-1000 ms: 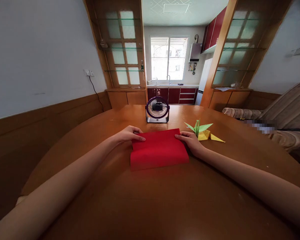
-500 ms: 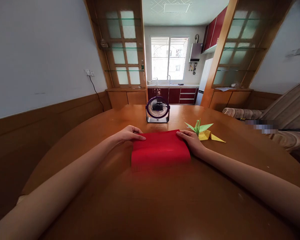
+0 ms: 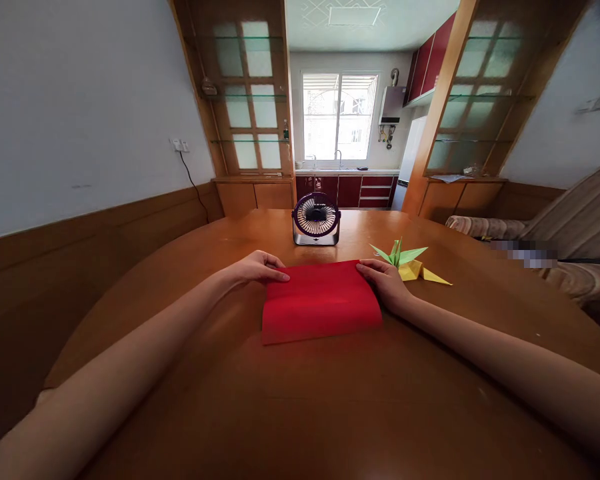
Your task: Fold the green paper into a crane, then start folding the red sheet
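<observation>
A red paper [image 3: 321, 301] lies flat on the wooden table [image 3: 330, 413], its near edge toward the person and its far edge toward the fan [image 3: 316, 219]. The fan stands upright just beyond the paper's far edge, near but apart from it, facing the person.

The left hand [image 3: 256, 268] rests at the paper's far left corner, fingertips on the paper's edge, pressing or pinching it lightly; whether that grip closes under the sheet cannot be told. The right hand [image 3: 387, 283] lies along the paper's right edge near its far right corner, fingers loosely curled and touching the paper; whether its thumb is under the sheet cannot be told either.

Just right of the paper, beside the right hand, sit a green crane [image 3: 396, 254] and a yellow crane [image 3: 420, 273], the two touching, the green one on the side nearer the fan. A sofa [image 3: 570, 233] stands well right of the paper, off the table.
</observation>
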The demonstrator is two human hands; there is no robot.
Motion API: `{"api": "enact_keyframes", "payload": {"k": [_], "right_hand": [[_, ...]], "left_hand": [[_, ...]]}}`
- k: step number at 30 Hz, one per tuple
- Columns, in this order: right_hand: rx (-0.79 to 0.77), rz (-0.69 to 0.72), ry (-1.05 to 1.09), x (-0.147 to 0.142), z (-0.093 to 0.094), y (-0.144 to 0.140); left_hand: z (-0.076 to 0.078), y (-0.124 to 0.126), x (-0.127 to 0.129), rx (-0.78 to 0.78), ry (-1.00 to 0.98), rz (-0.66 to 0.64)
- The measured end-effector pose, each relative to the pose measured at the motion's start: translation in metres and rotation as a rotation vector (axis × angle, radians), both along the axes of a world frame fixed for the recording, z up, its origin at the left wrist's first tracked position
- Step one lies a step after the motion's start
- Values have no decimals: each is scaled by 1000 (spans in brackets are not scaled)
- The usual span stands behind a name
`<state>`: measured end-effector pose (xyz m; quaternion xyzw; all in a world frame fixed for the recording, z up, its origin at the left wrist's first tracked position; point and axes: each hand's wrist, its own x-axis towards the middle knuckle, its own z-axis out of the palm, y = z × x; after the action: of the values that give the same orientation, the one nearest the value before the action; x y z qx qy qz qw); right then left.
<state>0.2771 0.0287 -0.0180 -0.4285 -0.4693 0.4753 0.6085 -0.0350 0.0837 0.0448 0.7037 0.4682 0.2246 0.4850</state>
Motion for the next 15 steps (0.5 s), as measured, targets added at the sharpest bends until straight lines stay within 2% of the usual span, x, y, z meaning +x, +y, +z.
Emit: {"api": "enact_keyframes", "payload": {"k": [7, 12, 15], "right_hand": [[25, -2, -32, 0, 2, 1], [75, -93, -173, 0, 4, 1], [90, -141, -164, 0, 5, 1]], "left_hand": [[-2, 4, -2, -22, 12, -29], [0, 1, -3, -95, -7, -60], [2, -2, -4, -119, -29, -60]]}}
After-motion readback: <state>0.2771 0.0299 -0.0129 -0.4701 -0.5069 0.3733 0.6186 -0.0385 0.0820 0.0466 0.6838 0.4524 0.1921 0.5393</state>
